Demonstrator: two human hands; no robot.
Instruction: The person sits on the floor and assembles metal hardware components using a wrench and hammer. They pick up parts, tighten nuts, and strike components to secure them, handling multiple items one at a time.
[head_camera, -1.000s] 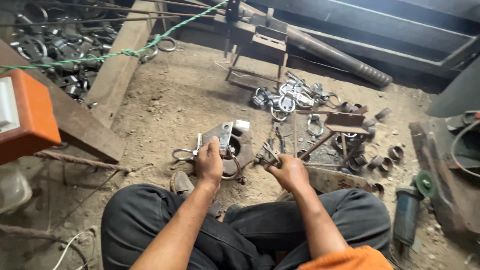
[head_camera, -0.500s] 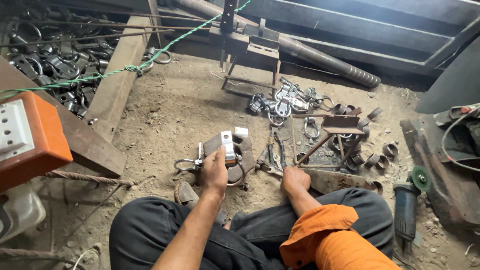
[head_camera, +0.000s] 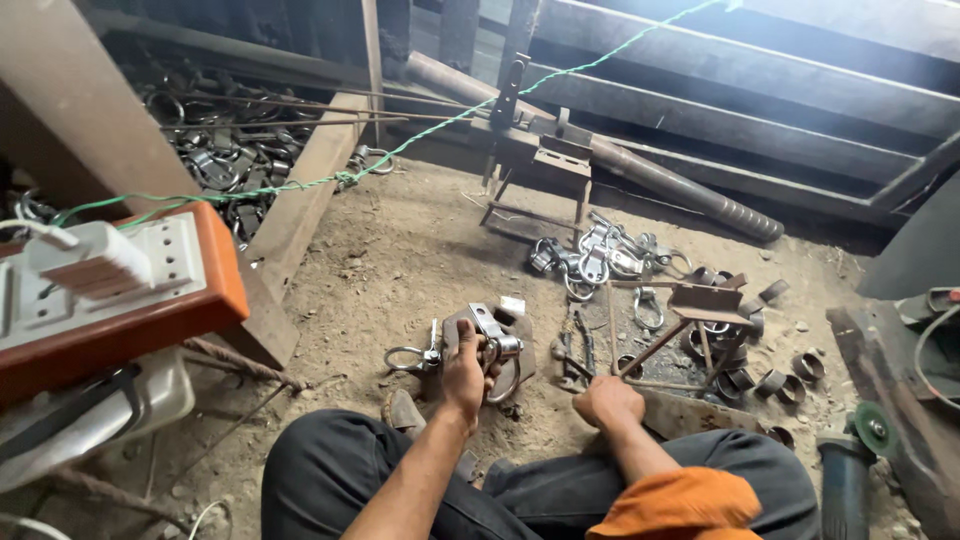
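Dirt floor, hands gripping metal clamp

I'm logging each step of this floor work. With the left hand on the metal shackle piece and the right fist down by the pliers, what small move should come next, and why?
Probably close the right hand on the pliers: they lie just ahead of it, while the left hand already grips the shackle piece.

Sandy dirt floor; metal ring parts piled, short pipe rings, angle grinder.
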